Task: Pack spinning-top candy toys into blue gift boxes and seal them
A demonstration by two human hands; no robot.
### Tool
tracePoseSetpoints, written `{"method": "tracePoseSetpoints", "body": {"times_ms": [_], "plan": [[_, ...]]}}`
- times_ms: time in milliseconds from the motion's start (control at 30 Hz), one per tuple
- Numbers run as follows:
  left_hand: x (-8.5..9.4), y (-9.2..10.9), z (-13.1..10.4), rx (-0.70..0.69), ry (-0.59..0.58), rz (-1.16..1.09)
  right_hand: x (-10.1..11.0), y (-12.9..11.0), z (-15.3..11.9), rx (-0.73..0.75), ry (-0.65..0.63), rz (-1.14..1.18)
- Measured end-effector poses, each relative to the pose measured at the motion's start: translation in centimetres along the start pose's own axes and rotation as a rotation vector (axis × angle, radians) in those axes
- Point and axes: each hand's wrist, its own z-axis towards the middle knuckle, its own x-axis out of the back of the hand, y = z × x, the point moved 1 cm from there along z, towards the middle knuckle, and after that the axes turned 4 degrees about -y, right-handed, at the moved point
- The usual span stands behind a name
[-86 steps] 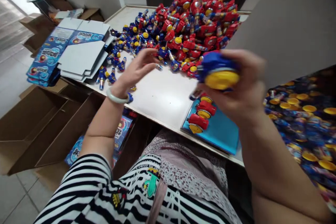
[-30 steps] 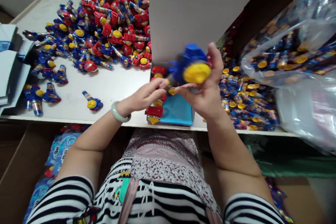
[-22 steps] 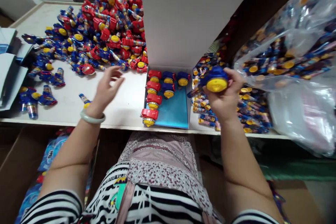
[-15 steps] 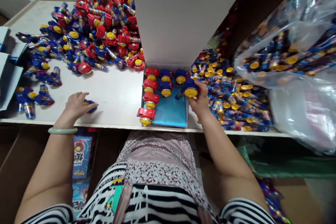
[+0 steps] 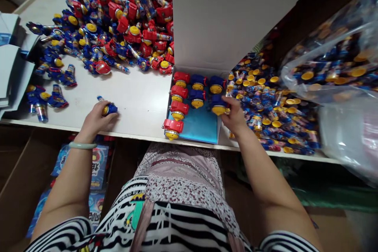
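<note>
Left grip around blue toy; right grip (at box) seemingly pinching second toy.

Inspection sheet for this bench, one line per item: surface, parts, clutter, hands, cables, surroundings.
Surface: white table, small dark specks.
Job's things: blue-lined box, pale panel raised behind; inside, four red toys in the left column, blue toys two-by-two beside them.
Clutter: heap of red and blue toys; yellow-ended tubes right of the box; clear plastic bag.
Hands: left hand on a loose blue toy; right hand holding the front-right blue toy.
Cables: nothing seen.
Surroundings: white cardboard sheets at left; printed boxes below the table edge.
</note>
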Motion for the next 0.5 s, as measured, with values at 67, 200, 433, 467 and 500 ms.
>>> {"method": "tracePoseSetpoints", "body": {"times_ms": [67, 200, 433, 467, 500], "plan": [[0.2, 1.9, 0.1, 0.078, 0.081, -0.168, -0.1, -0.8, 0.5, 0.016, -0.130, -0.031], [0.5, 8.6, 0.4, 0.106, 0.099, -0.824, 0.7, -2.7, 1.5, -0.097, -0.159, -0.309], [0.6, 22.6, 2.0, -0.186, -0.283, -1.186, 5.7, -12.9, 6.6, 0.101, -0.057, -0.168], [0.4, 24.2, 2.1, -0.232, -0.334, -1.162, 5.9, -14.9, 7.5, 0.169, -0.077, -0.070], [0.1, 25.7, 2.1, -0.269, -0.377, -1.137, 5.8, -16.7, 8.3, 0.209, -0.102, 0.006]]}}
